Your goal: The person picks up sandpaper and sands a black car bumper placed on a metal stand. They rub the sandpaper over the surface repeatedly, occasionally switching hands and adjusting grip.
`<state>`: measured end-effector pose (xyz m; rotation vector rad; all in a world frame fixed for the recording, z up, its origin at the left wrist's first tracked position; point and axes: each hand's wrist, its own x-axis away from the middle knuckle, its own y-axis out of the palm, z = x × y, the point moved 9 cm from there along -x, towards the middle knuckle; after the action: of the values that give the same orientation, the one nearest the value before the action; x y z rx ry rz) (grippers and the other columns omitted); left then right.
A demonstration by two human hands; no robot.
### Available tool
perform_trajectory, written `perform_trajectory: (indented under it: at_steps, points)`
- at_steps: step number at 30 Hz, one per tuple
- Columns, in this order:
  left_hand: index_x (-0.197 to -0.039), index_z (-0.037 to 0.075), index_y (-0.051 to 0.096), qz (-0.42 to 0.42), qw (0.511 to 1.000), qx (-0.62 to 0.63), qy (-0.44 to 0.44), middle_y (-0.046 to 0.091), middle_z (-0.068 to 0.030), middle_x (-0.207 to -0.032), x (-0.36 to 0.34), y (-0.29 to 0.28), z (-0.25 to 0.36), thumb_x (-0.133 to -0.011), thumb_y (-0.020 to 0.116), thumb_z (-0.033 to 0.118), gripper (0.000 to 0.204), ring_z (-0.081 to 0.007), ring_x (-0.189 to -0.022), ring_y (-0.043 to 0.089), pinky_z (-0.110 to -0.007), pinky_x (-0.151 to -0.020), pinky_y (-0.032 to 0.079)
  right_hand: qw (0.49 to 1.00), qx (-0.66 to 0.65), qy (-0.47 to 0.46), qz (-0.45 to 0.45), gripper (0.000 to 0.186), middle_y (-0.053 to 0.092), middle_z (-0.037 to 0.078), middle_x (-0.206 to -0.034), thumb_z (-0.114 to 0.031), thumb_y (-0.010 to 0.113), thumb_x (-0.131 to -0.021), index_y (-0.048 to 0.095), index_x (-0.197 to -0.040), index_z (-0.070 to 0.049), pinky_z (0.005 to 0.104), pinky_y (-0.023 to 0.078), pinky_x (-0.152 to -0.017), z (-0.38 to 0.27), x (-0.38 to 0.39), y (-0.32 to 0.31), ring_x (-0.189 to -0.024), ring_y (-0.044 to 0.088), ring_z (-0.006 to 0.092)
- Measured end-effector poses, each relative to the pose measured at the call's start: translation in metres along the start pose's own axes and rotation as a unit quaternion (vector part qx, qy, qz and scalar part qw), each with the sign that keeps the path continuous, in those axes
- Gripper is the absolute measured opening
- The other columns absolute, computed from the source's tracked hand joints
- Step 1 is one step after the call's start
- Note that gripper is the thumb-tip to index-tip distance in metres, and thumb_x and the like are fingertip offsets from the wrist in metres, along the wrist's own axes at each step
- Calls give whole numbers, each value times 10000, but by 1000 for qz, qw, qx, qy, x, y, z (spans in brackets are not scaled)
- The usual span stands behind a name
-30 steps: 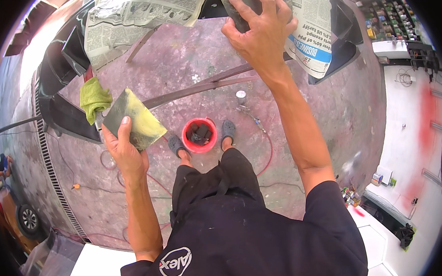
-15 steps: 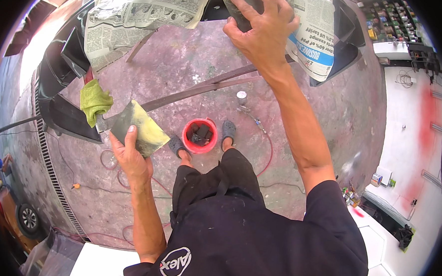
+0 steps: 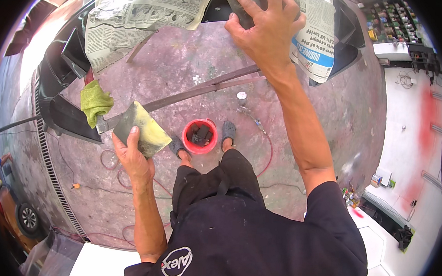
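Observation:
My left hand (image 3: 134, 157) is closed on a thin, flat, square plate (image 3: 142, 133), thumb on top, with yellow paste smeared across its right half. At the top edge my right hand (image 3: 269, 35) reaches forward, palm down, fingers bent. Between its thumb and forefinger shows a dark grey flat plate (image 3: 244, 20), partly hidden by the fingers and cut off by the picture's edge. Newspaper sheets (image 3: 137, 23) lie over black panels (image 3: 218, 8) on both sides of that hand.
A red bucket (image 3: 187, 141) with dark blocks stands between my feet. A green cloth (image 3: 95, 101) hangs on a stand's end at the left. A spray gun (image 3: 241, 100) with a red hose lies on the floor (image 3: 305, 152). Stand bars (image 3: 198, 91) cross ahead.
My right hand has shifted slightly forward and right, and the grey plate under it has moved with it. The left hand and its plate have drifted slightly right.

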<state>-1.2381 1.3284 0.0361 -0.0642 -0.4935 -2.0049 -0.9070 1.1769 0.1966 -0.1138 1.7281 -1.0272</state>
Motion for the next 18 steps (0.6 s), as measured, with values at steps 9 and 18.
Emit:
perform_trajectory:
  at_steps: [9, 18]
  points:
    - [-1335, 24, 581, 4, 1000, 6, 4, 702, -88, -1204, 4, 3, 1, -1041, 621, 21, 298, -185, -1053, 713, -355, -922, 603, 1000, 25, -14, -7, 489, 581, 46, -1325, -289, 804, -723, 781, -1210, -252, 601, 338, -1026, -6, 1, 2, -1298, 462, 316]
    - [-1432, 38, 540, 5, 1000, -2, -4, 692, -81, -1230, 7, -3, -4, -1037, 613, 24, 401, -191, -1089, 709, -367, -946, 606, 1000, 17, -18, 10, 506, 577, 35, -1338, -283, 810, -724, 782, -1229, -264, 599, 336, -1026, 1, 0, 6, -1294, 461, 311]
